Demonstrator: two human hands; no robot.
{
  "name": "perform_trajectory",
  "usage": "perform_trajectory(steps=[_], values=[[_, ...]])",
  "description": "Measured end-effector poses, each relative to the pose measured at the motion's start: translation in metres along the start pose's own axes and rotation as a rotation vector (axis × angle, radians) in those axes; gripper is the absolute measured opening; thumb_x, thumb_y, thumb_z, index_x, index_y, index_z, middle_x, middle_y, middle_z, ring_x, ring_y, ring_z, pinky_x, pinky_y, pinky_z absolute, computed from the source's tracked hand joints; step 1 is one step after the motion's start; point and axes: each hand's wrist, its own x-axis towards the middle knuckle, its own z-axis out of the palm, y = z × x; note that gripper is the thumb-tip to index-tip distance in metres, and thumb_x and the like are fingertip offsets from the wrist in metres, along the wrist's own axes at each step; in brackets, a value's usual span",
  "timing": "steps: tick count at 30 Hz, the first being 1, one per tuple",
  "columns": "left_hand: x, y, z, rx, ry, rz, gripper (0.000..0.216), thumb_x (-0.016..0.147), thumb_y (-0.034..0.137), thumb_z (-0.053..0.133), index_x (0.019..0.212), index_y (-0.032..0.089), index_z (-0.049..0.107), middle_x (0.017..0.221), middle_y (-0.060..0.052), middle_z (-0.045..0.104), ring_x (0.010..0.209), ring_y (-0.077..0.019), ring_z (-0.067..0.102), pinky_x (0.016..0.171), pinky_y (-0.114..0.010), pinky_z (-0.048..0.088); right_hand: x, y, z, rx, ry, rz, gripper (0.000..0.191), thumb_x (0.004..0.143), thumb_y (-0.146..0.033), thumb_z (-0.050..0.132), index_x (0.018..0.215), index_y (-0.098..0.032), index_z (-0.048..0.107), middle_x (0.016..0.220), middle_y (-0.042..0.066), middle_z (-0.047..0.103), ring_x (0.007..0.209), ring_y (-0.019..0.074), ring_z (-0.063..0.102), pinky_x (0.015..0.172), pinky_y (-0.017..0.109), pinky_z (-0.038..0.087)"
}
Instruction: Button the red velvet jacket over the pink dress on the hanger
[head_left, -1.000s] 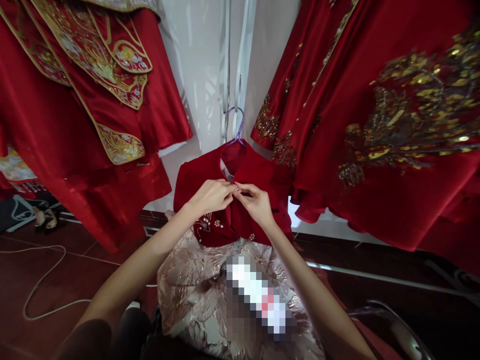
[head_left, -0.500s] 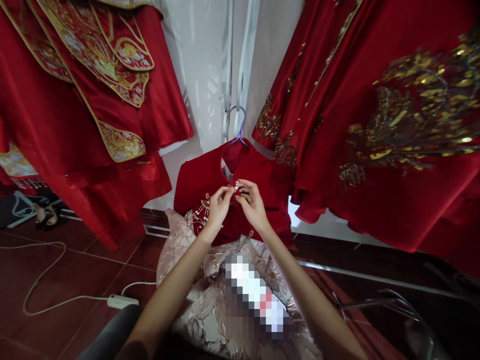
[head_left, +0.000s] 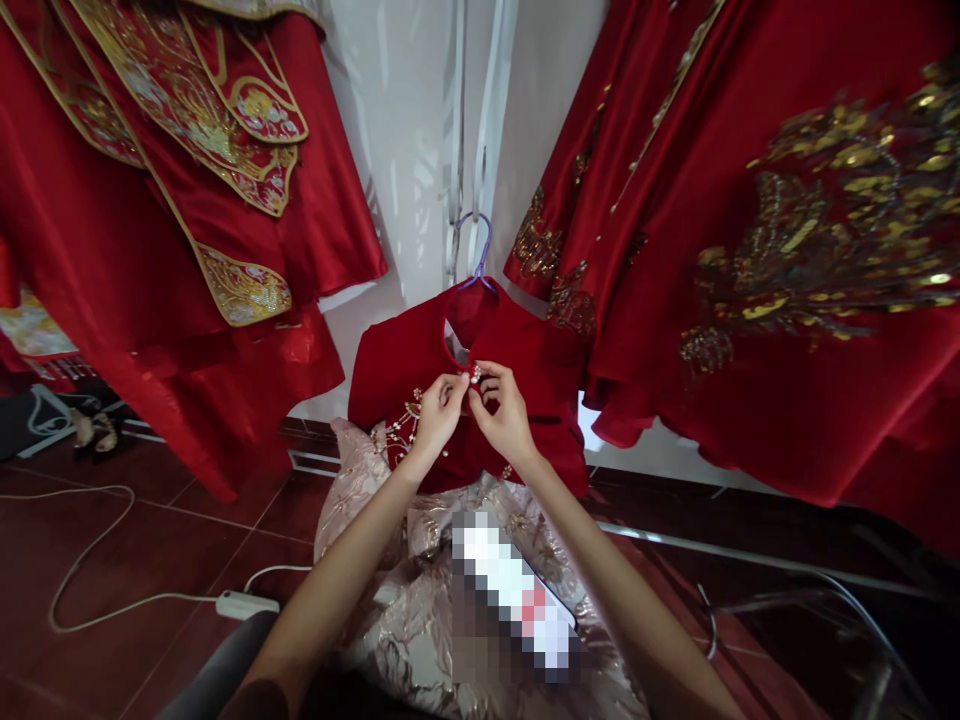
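A red jacket (head_left: 401,350) with a beaded ornament (head_left: 405,425) on its front hangs from a purple hanger (head_left: 480,250) ahead of me. Both my hands meet at the top of its front opening, just below the collar. My left hand (head_left: 442,405) pinches the jacket's edge between thumb and fingertips. My right hand (head_left: 502,405) is curled close beside it, its fingertips at a small pearl-like button (head_left: 475,374). The fingers partly hide the button, so I cannot see whether it is fastened.
Pale shiny brocade fabric (head_left: 420,640) covers my lap, and a phone with a blurred screen (head_left: 517,595) lies on it. Red embroidered garments (head_left: 247,230) and sequined ones (head_left: 750,400) hang on either side. A white power strip (head_left: 246,605) with its cable rests on the tiled floor.
My right fingers have shifted slightly around the button and curl more, with a small gap opening between thumb and forefinger. My left hand stays almost where it was.
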Motion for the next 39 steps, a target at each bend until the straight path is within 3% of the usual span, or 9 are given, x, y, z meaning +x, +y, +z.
perform_trajectory(steps=[4, 10, 15, 20, 24, 28, 31, 35, 39], values=[[0.001, 0.000, 0.001, -0.023, 0.009, 0.010, 0.030, 0.076, 0.045, 0.059, 0.077, 0.015, 0.058, 0.079, -0.003, 0.062, 0.076, -0.0126, 0.058, 0.070, -0.025, 0.048, 0.003, 0.002, 0.000, -0.009, -0.010, 0.005, 0.043, 0.076, -0.020, 0.053, 0.118, -0.023, 0.044, 0.113, 0.008, 0.052, 0.084, 0.0156, 0.055, 0.072, 0.031, 0.050], [0.004, 0.004, -0.010, -0.037, -0.093, -0.098, 0.032, 0.072, 0.047, 0.061, 0.085, 0.017, 0.064, 0.086, -0.002, 0.065, 0.075, -0.0137, 0.060, 0.059, -0.022, 0.050, 0.005, 0.005, -0.005, 0.014, -0.041, 0.014, 0.046, 0.076, -0.020, 0.053, 0.120, -0.023, 0.044, 0.111, 0.008, 0.053, 0.086, 0.0162, 0.055, 0.071, 0.031, 0.051], [0.005, 0.008, -0.012, 0.101, -0.091, 0.101, 0.025, 0.076, 0.040, 0.060, 0.083, 0.017, 0.067, 0.089, -0.005, 0.068, 0.083, -0.0162, 0.062, 0.078, -0.029, 0.049, 0.007, 0.006, -0.010, 0.014, -0.081, 0.030, 0.050, 0.076, -0.020, 0.053, 0.125, -0.023, 0.042, 0.111, 0.008, 0.054, 0.078, 0.0141, 0.056, 0.070, 0.030, 0.050], [-0.002, 0.007, -0.001, 0.219, -0.006, 0.158, 0.023, 0.081, 0.040, 0.054, 0.086, 0.018, 0.061, 0.089, -0.005, 0.065, 0.080, -0.0147, 0.061, 0.072, -0.027, 0.048, 0.003, 0.003, -0.010, 0.032, -0.088, 0.070, 0.054, 0.075, -0.020, 0.053, 0.126, -0.022, 0.037, 0.112, 0.009, 0.054, 0.078, 0.0138, 0.056, 0.071, 0.030, 0.050], [-0.002, 0.006, 0.001, 0.060, 0.042, 0.130, 0.023, 0.078, 0.038, 0.059, 0.089, 0.017, 0.055, 0.088, -0.005, 0.063, 0.079, -0.0126, 0.061, 0.072, -0.026, 0.049, -0.020, -0.001, -0.012, -0.132, -0.010, 0.091, 0.058, 0.070, -0.020, 0.056, 0.124, -0.020, 0.035, 0.106, 0.010, 0.053, 0.073, 0.0146, 0.055, 0.064, 0.029, 0.049], [-0.001, 0.007, -0.005, -0.057, 0.023, 0.038, 0.028, 0.073, 0.040, 0.065, 0.086, 0.017, 0.056, 0.085, -0.003, 0.062, 0.077, -0.0117, 0.060, 0.073, -0.026, 0.050, -0.045, 0.005, -0.028, -0.492, -0.102, 0.212, 0.036, 0.069, -0.023, 0.054, 0.104, -0.021, 0.049, 0.080, 0.003, 0.057, 0.061, 0.0152, 0.053, 0.051, 0.025, 0.040], [0.000, 0.004, -0.008, -0.155, -0.053, -0.121, 0.034, 0.073, 0.047, 0.061, 0.085, 0.015, 0.057, 0.080, -0.003, 0.063, 0.073, -0.0127, 0.060, 0.070, -0.030, 0.053, -0.041, 0.016, -0.052, -0.606, -0.146, 0.280, 0.013, 0.071, -0.027, 0.052, 0.081, -0.021, 0.056, 0.068, 0.001, 0.057, 0.059, 0.0160, 0.053, 0.056, 0.026, 0.038], [-0.005, 0.000, -0.009, -0.230, -0.136, -0.233, 0.040, 0.078, 0.051, 0.055, 0.096, 0.016, 0.060, 0.108, -0.010, 0.063, 0.099, -0.0194, 0.060, 0.089, -0.037, 0.048, -0.013, 0.022, -0.078, -0.374, -0.178, 0.415, 0.019, 0.076, -0.032, 0.043, 0.069, -0.020, 0.054, 0.068, 0.002, 0.060, 0.065, 0.0170, 0.056, 0.061, 0.027, 0.041], [-0.022, -0.001, -0.011, -0.297, -0.255, -0.332, 0.047, 0.082, 0.054, 0.046, 0.111, 0.018, 0.057, 0.124, -0.012, 0.055, 0.110, -0.0232, 0.055, 0.097, -0.039, 0.043, 0.003, 0.006, -0.080, 0.075, -0.254, 0.548, 0.020, 0.077, -0.033, 0.044, 0.080, -0.019, 0.058, 0.074, 0.001, 0.065, 0.070, 0.0160, 0.060, 0.065, 0.026, 0.046]])
